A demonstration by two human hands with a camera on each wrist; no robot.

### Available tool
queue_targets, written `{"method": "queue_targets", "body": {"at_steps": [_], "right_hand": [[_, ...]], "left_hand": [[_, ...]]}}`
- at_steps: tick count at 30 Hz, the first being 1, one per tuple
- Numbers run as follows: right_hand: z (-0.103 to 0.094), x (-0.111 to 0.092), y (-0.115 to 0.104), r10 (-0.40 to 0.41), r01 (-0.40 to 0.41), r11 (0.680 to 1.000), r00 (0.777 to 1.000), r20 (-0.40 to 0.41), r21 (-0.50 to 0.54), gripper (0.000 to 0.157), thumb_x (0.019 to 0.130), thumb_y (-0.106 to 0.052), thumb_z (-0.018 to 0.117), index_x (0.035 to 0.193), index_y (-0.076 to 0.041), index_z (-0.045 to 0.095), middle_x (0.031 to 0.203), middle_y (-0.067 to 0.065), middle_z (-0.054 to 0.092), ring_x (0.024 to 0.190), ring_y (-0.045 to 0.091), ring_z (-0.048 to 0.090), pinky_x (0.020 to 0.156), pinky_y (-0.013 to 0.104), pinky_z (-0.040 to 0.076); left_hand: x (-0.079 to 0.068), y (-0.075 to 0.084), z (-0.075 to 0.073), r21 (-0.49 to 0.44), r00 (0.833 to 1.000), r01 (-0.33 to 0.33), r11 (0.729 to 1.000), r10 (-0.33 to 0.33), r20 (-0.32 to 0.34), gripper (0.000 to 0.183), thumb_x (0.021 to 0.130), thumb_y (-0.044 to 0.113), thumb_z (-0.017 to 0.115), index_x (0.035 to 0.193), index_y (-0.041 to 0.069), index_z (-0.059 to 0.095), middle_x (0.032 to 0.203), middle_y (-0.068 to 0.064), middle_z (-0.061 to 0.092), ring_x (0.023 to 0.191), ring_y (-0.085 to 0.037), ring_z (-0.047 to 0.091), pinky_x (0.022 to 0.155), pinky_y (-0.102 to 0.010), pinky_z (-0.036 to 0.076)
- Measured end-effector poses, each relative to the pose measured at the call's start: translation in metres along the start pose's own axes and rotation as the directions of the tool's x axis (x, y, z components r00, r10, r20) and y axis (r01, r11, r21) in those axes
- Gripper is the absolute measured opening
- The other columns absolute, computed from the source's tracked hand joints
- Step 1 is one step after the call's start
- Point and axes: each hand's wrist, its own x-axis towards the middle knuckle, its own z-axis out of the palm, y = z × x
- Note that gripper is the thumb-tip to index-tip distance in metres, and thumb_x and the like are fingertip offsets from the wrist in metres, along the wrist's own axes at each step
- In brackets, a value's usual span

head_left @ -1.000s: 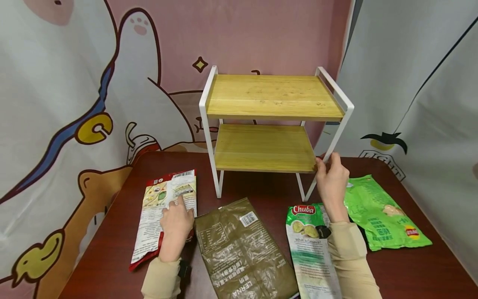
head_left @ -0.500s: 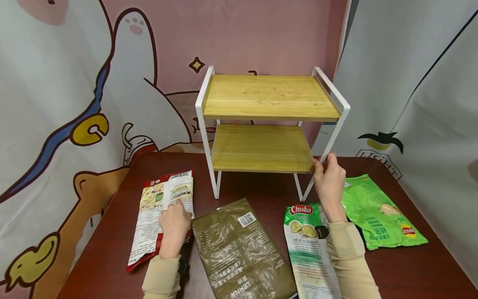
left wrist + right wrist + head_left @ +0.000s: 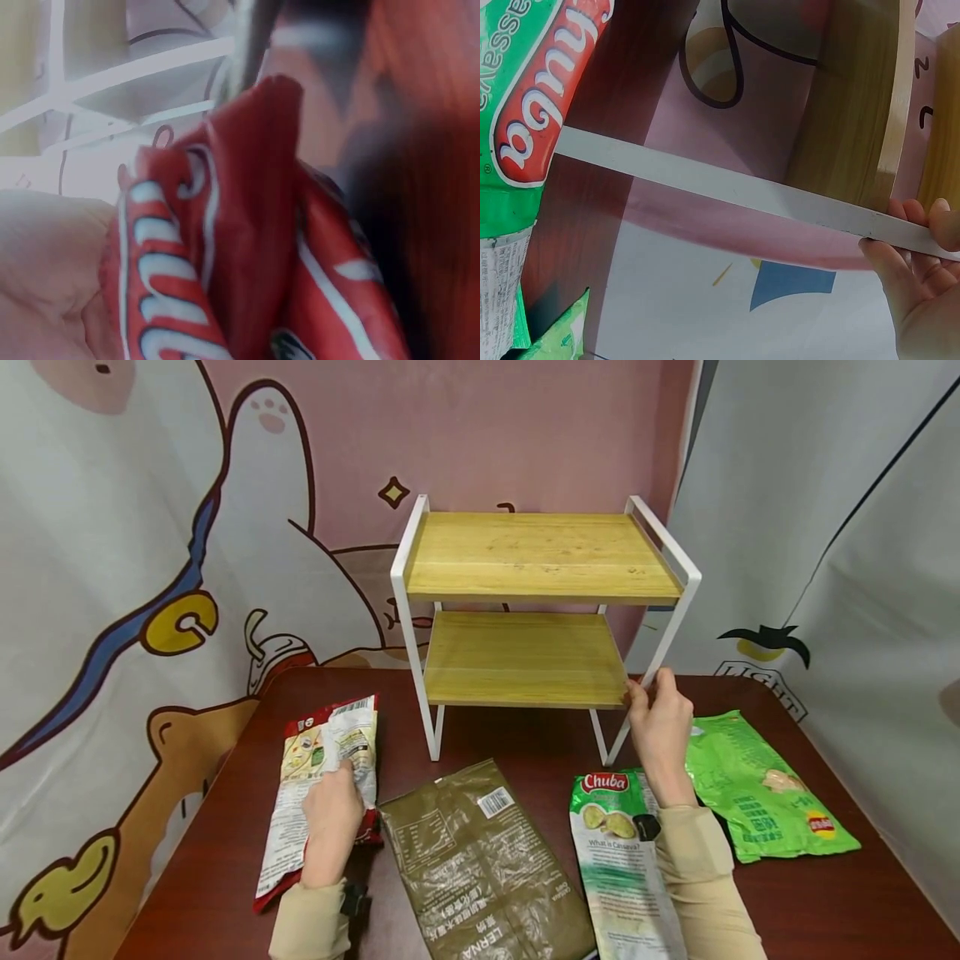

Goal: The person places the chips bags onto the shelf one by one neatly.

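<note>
the left hand grips the red bag beside the brown bag; the head view shows its pale printed side, the left wrist view its red lettered one. the right hand holds a leg of the rack, thumb plainest in the right wrist view.

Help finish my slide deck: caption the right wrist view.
Right hand gripping the white leg of a wooden shelf, with a green snack bag at left.
</note>
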Motion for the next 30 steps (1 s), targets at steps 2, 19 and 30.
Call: {"method": "queue_targets", "body": {"at_steps": [2,19,30], "right_hand": [[0.0,0.0,0.0,-0.002,0.002,1.0,1.0,0.001,-0.004,0.018,0.091,-0.012,0.063,0.09,0.004,0.055,0.077,0.024,0.068,0.061,0.038,0.063,0.052,0.041,0.043],[0.001,-0.001,0.001,-0.006,0.006,1.0,1.0,-0.002,-0.023,0.019,0.09,-0.013,0.064,0.09,0.003,0.054,0.075,0.024,0.067,0.06,0.039,0.062,0.05,0.041,0.041],[0.001,-0.001,0.002,-0.001,0.001,1.0,1.0,0.002,-0.03,0.02,0.091,-0.015,0.063,0.09,0.003,0.054,0.075,0.024,0.067,0.06,0.039,0.062,0.051,0.044,0.042]], "left_hand": [[-0.001,-0.001,-0.005,-0.028,1.0,0.001,1.0,-0.001,-0.021,0.021,0.076,-0.005,0.052,0.095,-0.003,0.062,0.081,-0.035,0.064,0.064,-0.053,0.059,0.047,-0.055,0.042],[-0.002,0.006,-0.049,-0.357,0.994,0.047,0.933,-0.079,-0.076,0.026,0.092,0.004,0.052,0.115,-0.002,0.063,0.104,-0.03,0.066,0.093,-0.052,0.061,0.076,-0.061,0.045],[0.004,0.0,-0.058,-0.655,0.98,0.199,0.729,-0.13,0.153,0.026,0.097,0.008,0.05,0.117,-0.006,0.059,0.1,-0.022,0.068,0.072,-0.005,0.06,0.066,-0.021,0.047]]}}
